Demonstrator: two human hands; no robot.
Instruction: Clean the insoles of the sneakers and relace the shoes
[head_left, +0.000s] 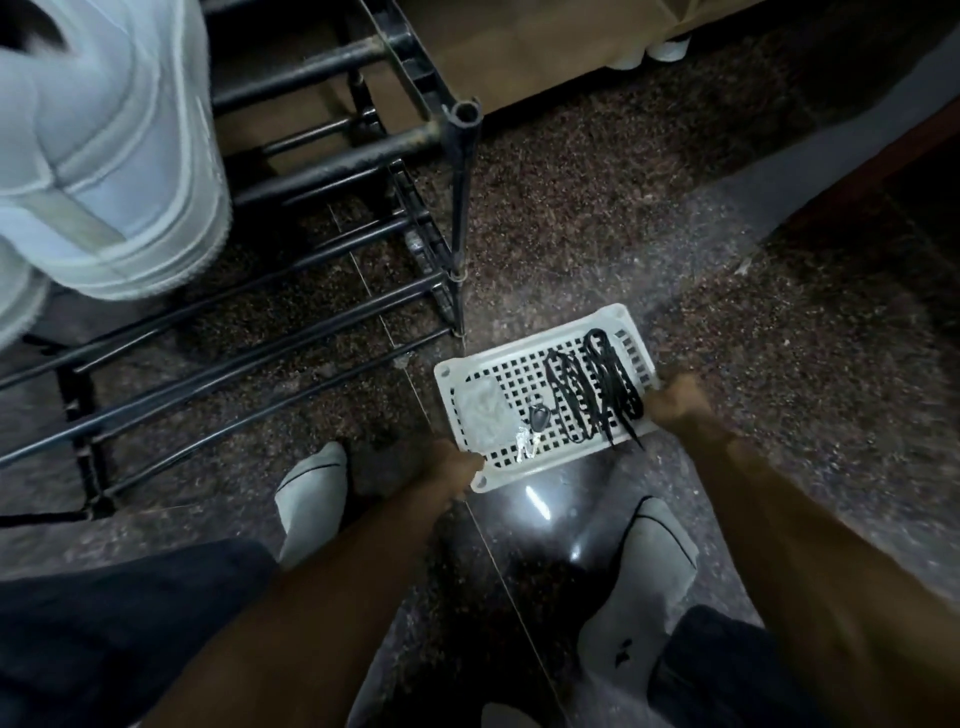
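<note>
A white perforated plastic tray (498, 364) sits low over the dark speckled floor. Black shoelaces (592, 389) lie coiled on its right half. A clear plastic packet (480, 415), a dark key fob (538, 417) and silver keys (524, 444) lie on its left half. My left hand (449, 470) grips the tray's near left corner. My right hand (675, 402) grips its right edge. A white sneaker (114, 156) stands on the black shoe rack (332, 176) at the upper left, blurred.
The rack's metal bars and upright post (462, 182) stand just left of and behind the tray. My feet in grey socks (311, 499) are on the floor below the tray. A brown cabinet base (519, 62) runs along the back.
</note>
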